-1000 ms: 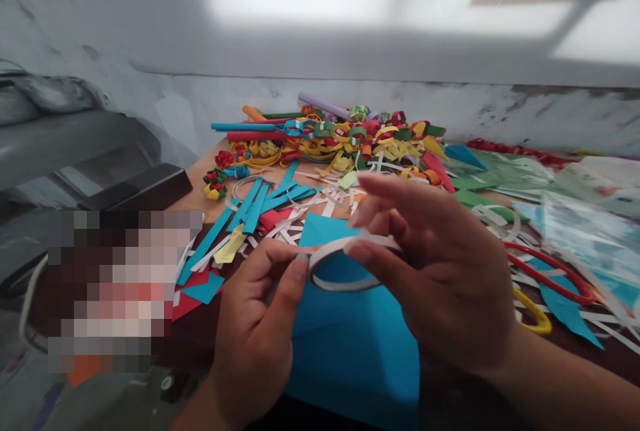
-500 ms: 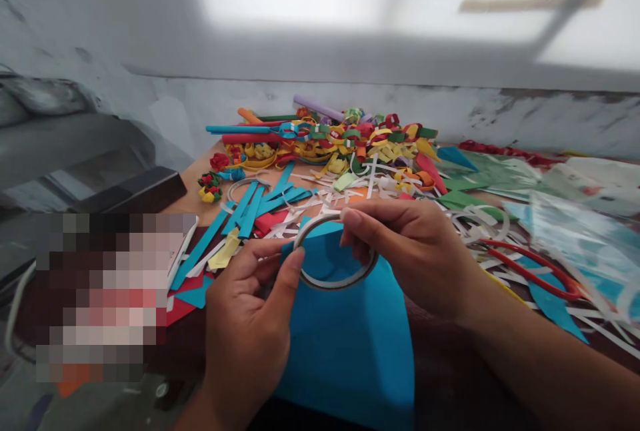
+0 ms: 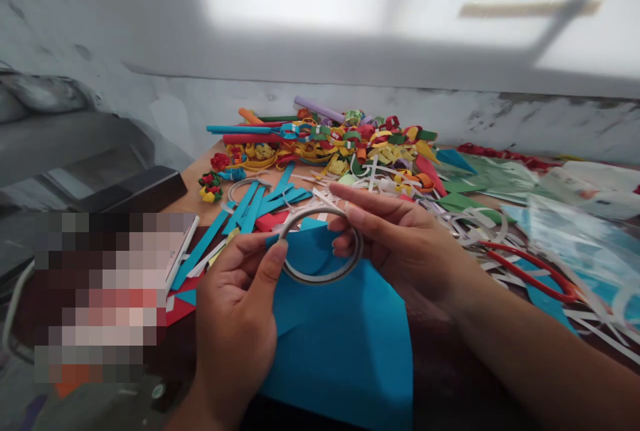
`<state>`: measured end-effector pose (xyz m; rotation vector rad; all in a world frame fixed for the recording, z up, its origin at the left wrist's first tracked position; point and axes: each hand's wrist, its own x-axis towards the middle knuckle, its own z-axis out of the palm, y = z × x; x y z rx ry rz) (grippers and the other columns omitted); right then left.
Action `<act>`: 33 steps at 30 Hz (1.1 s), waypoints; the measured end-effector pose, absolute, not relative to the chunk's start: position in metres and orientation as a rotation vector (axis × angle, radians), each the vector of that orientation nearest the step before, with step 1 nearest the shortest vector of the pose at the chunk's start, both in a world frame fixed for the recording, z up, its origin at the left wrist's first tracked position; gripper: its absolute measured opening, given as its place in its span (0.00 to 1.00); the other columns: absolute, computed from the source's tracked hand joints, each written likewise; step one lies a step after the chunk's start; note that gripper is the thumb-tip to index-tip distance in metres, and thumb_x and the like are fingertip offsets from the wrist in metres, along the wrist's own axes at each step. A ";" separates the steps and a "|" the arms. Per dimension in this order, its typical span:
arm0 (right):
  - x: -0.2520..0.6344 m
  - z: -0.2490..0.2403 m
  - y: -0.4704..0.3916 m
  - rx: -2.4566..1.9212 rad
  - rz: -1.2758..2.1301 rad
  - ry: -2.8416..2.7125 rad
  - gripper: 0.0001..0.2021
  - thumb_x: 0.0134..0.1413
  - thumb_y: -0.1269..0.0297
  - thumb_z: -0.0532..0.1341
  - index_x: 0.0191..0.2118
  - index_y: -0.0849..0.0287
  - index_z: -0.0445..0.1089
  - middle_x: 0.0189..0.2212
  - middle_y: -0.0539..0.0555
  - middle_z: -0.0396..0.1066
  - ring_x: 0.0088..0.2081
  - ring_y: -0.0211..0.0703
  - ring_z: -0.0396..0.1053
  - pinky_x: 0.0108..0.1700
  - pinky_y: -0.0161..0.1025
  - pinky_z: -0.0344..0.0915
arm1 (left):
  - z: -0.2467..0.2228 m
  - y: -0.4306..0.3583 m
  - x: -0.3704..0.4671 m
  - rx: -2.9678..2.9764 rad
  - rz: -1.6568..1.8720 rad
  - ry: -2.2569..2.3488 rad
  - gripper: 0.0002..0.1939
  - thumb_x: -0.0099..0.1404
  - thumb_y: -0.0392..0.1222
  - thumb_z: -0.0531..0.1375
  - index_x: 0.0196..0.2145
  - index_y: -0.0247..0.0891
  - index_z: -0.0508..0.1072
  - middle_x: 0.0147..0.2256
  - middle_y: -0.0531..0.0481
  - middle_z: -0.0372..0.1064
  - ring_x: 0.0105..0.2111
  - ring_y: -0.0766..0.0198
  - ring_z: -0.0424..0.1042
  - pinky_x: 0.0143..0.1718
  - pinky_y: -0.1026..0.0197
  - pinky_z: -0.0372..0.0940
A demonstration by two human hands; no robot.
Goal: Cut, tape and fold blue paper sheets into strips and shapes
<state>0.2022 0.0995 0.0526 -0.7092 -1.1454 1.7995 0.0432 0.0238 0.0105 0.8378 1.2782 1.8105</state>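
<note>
A thin roll of tape (image 3: 320, 279) is held up between both hands. My left hand (image 3: 240, 304) pinches its left edge between thumb and fingers, with a bit of blue paper at the fingertips. At the roll's upper right edge, my right hand (image 3: 400, 237) grips it with the thumb, some fingertips showing through the ring and the index finger stretched out above. A large blue paper sheet (image 3: 350, 344) lies beneath and behind the roll, reaching down toward my lap.
Blue strips (image 3: 253, 207), white scraps and paper flowers (image 3: 210, 187) cover the table. Colourful paper chains (image 3: 345, 134) lie along the back. Orange-handled scissors (image 3: 535, 274) and clear plastic bags (image 3: 575, 237) are at right. A black object (image 3: 140, 191) sits at the left.
Both hands and the tape roll have moved a little left. My right index finger has lifted off the roll and stretched out.
</note>
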 end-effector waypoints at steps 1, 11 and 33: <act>0.202 0.052 0.100 -0.713 1.807 -1.152 0.17 0.44 0.60 0.78 0.43 0.54 0.83 0.27 0.49 0.81 0.27 0.34 0.76 0.34 0.32 0.76 | 0.009 0.023 0.043 0.848 1.815 1.265 0.12 0.59 0.48 0.73 0.38 0.43 0.80 0.31 0.54 0.81 0.34 0.60 0.81 0.34 0.64 0.74; 0.210 0.058 0.099 -0.685 1.531 -1.315 0.11 0.46 0.57 0.77 0.31 0.55 0.78 0.21 0.46 0.74 0.18 0.30 0.62 0.19 0.29 0.60 | 0.014 0.026 0.041 0.678 1.834 1.127 0.12 0.55 0.49 0.74 0.34 0.42 0.83 0.31 0.53 0.82 0.33 0.60 0.80 0.34 0.62 0.75; 0.190 0.060 0.079 -0.841 1.025 -1.835 0.09 0.54 0.62 0.72 0.27 0.59 0.76 0.26 0.49 0.76 0.29 0.37 0.72 0.27 0.32 0.65 | 0.014 0.020 0.041 0.865 1.584 0.997 0.08 0.65 0.45 0.69 0.42 0.49 0.85 0.38 0.50 0.84 0.39 0.58 0.83 0.41 0.62 0.77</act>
